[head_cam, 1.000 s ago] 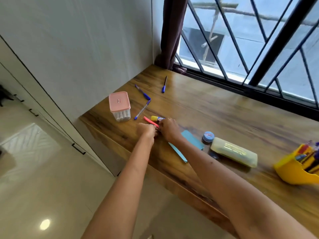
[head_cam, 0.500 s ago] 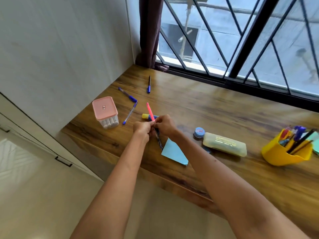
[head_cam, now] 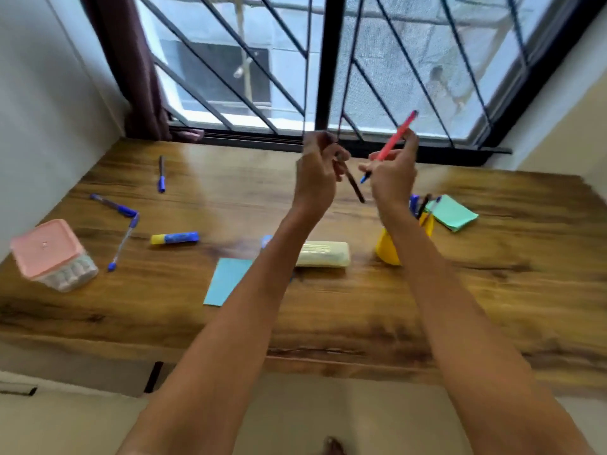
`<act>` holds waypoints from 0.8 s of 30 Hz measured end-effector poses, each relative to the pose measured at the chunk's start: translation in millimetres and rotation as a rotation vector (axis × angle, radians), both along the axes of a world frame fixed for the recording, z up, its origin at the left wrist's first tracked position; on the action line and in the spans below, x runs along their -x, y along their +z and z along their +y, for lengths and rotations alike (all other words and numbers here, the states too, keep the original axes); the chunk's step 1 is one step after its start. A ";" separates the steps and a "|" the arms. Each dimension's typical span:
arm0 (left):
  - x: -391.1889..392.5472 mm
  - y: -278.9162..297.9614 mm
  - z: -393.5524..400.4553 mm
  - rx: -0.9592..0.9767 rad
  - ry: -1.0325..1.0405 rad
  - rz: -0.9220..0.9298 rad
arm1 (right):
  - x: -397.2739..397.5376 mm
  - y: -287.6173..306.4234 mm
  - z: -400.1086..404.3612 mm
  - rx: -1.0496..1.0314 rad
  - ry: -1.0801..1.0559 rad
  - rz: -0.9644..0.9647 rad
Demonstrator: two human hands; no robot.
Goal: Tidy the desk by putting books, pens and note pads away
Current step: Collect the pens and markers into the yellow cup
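Your desk (head_cam: 328, 310) fills the view — a wood-grain slab butted against the barred window (head_cam: 377, 60), clutter spread across it. You stand at the near edge with both arms raised over the middle, likely so the pens travel above the loose items, not through them.

Largest loose items first. A pink-lidded box (head_cam: 49, 254) sits at the far left edge. A pale yellow pencil case (head_cam: 323, 254) lies flat at centre, partly behind your left forearm. A blue note pad (head_cam: 226, 280) lies just in front of it, one corner hidden by the arm. A green note pad (head_cam: 455, 213) rests to the right, just beside the yellow pen holder (head_cam: 386, 249), which already bristles with pens — your probable drop point, since both hands hover near it.

Your left hand (head_cam: 317, 178) curls round a dark pen (head_cam: 353, 185), tip angled downward toward the desk. Your right hand (head_cam: 392, 172) pinches a pink pen (head_cam: 395, 139) between thumb and fingers, its blue tip low and the pink end tilted up toward the window. Both pens are in the air, well clear of the wood.

Not yet gathered: a yellow-and-blue glue stick (head_cam: 174, 238) left of centre, two blue pens (head_cam: 123, 224) meeting at an angle near the box, and one blue pen (head_cam: 161, 174) farther back. The pink pen looks slim and bright; motion blur hides its finer details.
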State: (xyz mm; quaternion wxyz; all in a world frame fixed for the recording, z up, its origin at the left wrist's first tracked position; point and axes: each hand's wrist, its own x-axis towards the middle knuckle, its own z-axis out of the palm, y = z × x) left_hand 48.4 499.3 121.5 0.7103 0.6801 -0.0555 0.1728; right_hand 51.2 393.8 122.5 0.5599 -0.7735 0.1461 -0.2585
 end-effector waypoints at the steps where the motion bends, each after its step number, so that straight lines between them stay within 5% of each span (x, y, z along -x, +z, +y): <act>1: 0.6 1.5 -19.8 -0.026 -0.069 -0.003 | 3.7 3.0 -22.3 -0.044 -0.014 0.016; 14: -6.0 -36.9 -100.2 -0.579 -0.254 0.095 | 29.4 -24.8 -108.7 -0.094 0.050 0.251; 18: -3.0 -41.2 -99.5 -0.663 -0.221 0.122 | 38.5 -21.7 -111.2 0.074 -0.113 0.240; 21: -2.1 -50.3 -98.1 -0.722 -0.155 0.233 | 45.6 -24.1 -112.8 0.233 -0.205 0.501; 24: -2.5 -61.5 -94.3 -0.708 -0.170 0.380 | 47.5 -25.9 -108.7 0.056 -0.030 0.706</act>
